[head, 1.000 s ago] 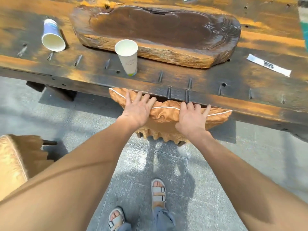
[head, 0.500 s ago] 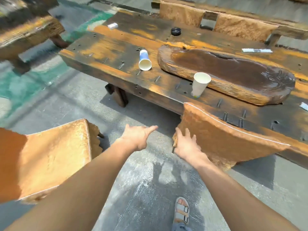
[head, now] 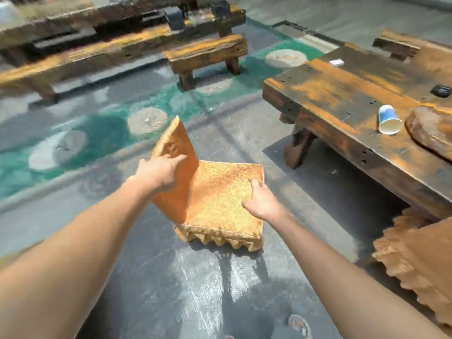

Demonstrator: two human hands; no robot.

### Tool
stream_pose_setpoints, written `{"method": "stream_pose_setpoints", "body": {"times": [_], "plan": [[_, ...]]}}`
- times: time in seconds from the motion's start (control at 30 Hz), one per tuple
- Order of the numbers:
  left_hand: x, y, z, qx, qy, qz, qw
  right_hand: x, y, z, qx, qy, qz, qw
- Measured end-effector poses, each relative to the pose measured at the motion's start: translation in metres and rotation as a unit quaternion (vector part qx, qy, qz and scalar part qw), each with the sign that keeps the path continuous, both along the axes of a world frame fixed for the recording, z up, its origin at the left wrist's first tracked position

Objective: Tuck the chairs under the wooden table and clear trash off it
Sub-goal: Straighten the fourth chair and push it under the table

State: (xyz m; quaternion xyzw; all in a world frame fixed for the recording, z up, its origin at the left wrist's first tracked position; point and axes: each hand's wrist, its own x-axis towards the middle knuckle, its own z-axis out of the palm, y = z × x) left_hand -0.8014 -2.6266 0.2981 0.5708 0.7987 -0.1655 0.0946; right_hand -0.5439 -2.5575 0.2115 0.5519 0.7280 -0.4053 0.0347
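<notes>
Both hands have left the chair now half under the counter and swung left to a second one out on the open floor. Nearest, a sandalled foot (head: 299,325) shows at the bottom edge on the grey floor (head: 151,289). At the right edge, the scalloped flank of the tucked chair (head: 415,260) sits against the counter's underside. Ahead, the loose chair (head: 220,201) stands well apart from the counter, its backrest tilted up to the left. The left hand (head: 157,173) reaches across the backrest with fingers (head: 178,159) spread open, seemingly touching its face, though blur makes contact hard to judge. The right hand (head: 260,201) rests over the seat's right edge, fingers loosely curled but not closed around anything. Further right, the counter (head: 342,99) carries a paper cup (head: 389,119) lying on its side beside a carved wooden tray (head: 430,130). Beyond those lie a dark cap (head: 441,91) and a small white scrap (head: 336,62). Farthest off, a low bench (head: 208,53) stands by a green patterned strip (head: 110,133).
</notes>
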Motion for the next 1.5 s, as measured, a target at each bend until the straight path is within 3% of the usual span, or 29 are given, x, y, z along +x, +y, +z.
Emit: {"method": "stream_pose_setpoints", "body": {"times": [0.23, 0.5, 1.0, 1.33, 1.4, 1.5], "plan": [[-0.128, -0.013, -0.01, -0.052, 0.033, 0.027, 0.998, -0.145, 0.0, -0.001, -0.005, 0.06, 0.035, 0.998], [-0.224, 0.084, -0.038, -0.077, 0.034, -0.024, 0.996, -0.273, 0.062, -0.033, -0.053, 0.075, 0.027, 0.995], [-0.31, 0.289, -0.048, -0.138, 0.09, -0.213, 0.963, -0.378, 0.142, -0.06, -0.141, 0.057, -0.065, 0.986], [-0.321, 0.379, -0.099, -0.176, 0.066, -0.426, 0.885, -0.434, 0.149, -0.103, -0.162, 0.054, -0.267, 0.948], [-0.321, 0.384, -0.112, -0.199, 0.066, -0.471, 0.857, -0.444, 0.145, -0.106, -0.151, 0.05, -0.313, 0.936], [-0.324, 0.368, -0.137, -0.272, 0.091, -0.552, 0.783, -0.46, 0.118, -0.109, -0.142, 0.047, -0.366, 0.919]]}}
